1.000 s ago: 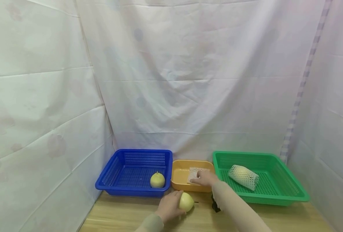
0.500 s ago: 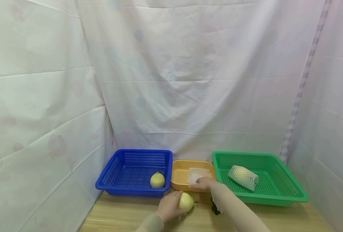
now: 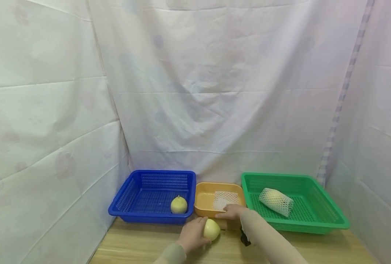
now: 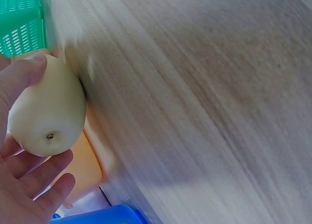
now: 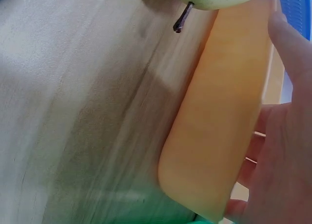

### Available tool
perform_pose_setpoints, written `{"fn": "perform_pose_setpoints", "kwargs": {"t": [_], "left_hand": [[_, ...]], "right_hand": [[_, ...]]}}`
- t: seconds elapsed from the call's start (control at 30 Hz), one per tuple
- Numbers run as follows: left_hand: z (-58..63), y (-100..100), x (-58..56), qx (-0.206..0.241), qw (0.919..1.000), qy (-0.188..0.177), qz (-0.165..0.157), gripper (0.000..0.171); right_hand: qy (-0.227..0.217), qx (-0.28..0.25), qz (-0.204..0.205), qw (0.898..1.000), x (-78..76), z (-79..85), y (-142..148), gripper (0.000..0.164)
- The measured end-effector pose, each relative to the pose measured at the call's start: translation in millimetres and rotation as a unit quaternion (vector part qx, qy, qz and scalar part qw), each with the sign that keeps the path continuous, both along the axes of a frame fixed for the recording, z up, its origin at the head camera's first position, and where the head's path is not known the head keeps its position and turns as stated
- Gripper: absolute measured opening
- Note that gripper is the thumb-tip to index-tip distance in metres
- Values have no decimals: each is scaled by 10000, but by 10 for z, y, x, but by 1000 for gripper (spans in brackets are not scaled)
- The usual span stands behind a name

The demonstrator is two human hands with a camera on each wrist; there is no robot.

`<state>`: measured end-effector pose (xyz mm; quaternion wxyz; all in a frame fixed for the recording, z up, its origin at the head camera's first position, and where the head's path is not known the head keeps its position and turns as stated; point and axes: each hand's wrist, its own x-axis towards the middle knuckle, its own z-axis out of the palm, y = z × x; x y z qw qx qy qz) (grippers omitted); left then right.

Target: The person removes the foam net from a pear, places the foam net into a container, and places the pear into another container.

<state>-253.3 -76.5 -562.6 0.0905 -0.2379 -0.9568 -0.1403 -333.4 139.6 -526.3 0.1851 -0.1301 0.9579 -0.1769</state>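
Note:
A pale yellow pear (image 3: 211, 230) lies on its side close over the table, its dark stem pointing right. My left hand (image 3: 193, 234) grips it from the left; the left wrist view shows the thumb on top of the pear (image 4: 48, 104) and fingers beneath. My right hand (image 3: 230, 212) is at the near rim of the small orange tray (image 3: 203, 212). Its fingers reach over the tray's wall (image 5: 219, 112) with the thumb along the rim, nothing visible in its grasp. A white foam net (image 3: 226, 198) lies flat in the tray beyond those fingertips.
A blue basket (image 3: 152, 220) on the left holds another bare pear (image 3: 179, 205). On the right, a green basket (image 3: 314, 227) contains a pear in a foam net (image 3: 276, 201). White cloth (image 3: 195, 110) hangs behind and at both sides of the wooden table (image 3: 129, 242).
My right hand has drawn back from over the foam net to the tray's near rim, leaving more of the net visible. My left hand keeps holding the pear in place.

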Motion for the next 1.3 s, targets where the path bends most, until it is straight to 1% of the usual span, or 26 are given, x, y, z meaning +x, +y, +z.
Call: {"fn": "perform_pose_setpoints", "kwargs": {"t": [0.23,0.4,0.53,0.67,0.77,0.83,0.93,1.07,1.17,1.3], "left_hand": [[-11,6,-21,25,10000,-64,14,79],[-54,7,-46,4,9999,-141,47,81],[-80,4,-62,35,9999,-125,28,82],[-89,-1,-63,58,9999,-99,28,82],[-91,-8,-60,51,9999,-93,52,83],[-85,-10,-58,56,9999,-84,56,83],[-76,-9,-57,66,9999,-89,64,83],[-70,-7,-55,82,9999,-132,59,83],[-66,-8,-48,77,9999,-140,47,83],[-54,-7,-29,80,9999,-81,35,83]], "right_hand": [[367,-127,-59,9992,-44,44,20,67],[682,-306,114,9971,-70,119,28,61],[893,-627,297,9936,-55,193,60,58],[1434,-739,563,9853,-30,276,140,54],[1906,-646,600,9777,-7,335,220,50],[2158,-628,520,9730,12,370,277,48],[2412,-609,333,9680,48,410,365,44],[2675,-537,119,9620,92,403,485,43],[2816,-451,-14,9585,129,348,576,48],[2907,-352,-184,9560,207,251,700,63]]}}
